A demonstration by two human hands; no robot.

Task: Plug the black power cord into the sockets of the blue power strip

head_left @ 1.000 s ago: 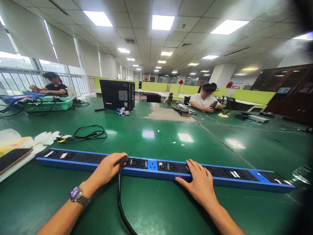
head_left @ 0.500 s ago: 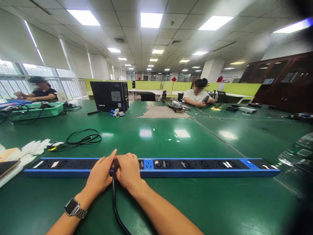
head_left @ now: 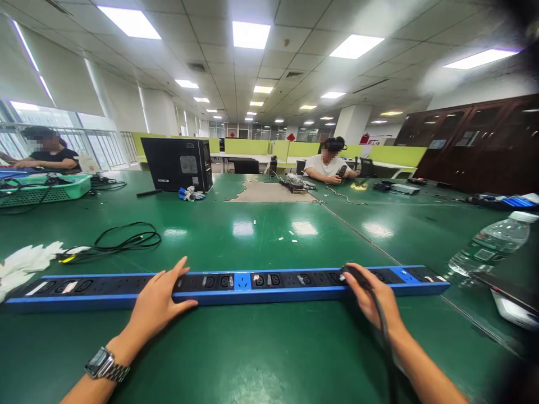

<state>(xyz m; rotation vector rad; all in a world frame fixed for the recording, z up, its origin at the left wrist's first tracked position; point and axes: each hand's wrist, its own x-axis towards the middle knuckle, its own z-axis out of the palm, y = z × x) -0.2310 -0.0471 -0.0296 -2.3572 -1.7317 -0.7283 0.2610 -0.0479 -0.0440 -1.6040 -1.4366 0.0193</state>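
Observation:
A long power strip [head_left: 286,293] with blue edges and black sockets lies across the green table in front of me. My left hand [head_left: 156,300], with a watch on its wrist, rests over the strip left of its middle, thumb on the near side and fingers stretched towards the far side. Over the right part of the strip, my right hand [head_left: 377,297] pinches the plug end of a black power cord [head_left: 382,321]. The cord hangs down across the wrist. Fingers cover most of the plug, so I cannot tell whether it sits in a socket.
A water bottle [head_left: 490,244] leans at the right. Behind the strip lie a coiled black cable [head_left: 126,235] and white gloves [head_left: 29,266]. Farther back stand a black computer case [head_left: 174,164] and a green basket [head_left: 53,192]. Two people sit beyond.
My hands have parted. The right one has carried the cord's plug from the left part of the strip to its right part. My left hand has opened and stays over the strip.

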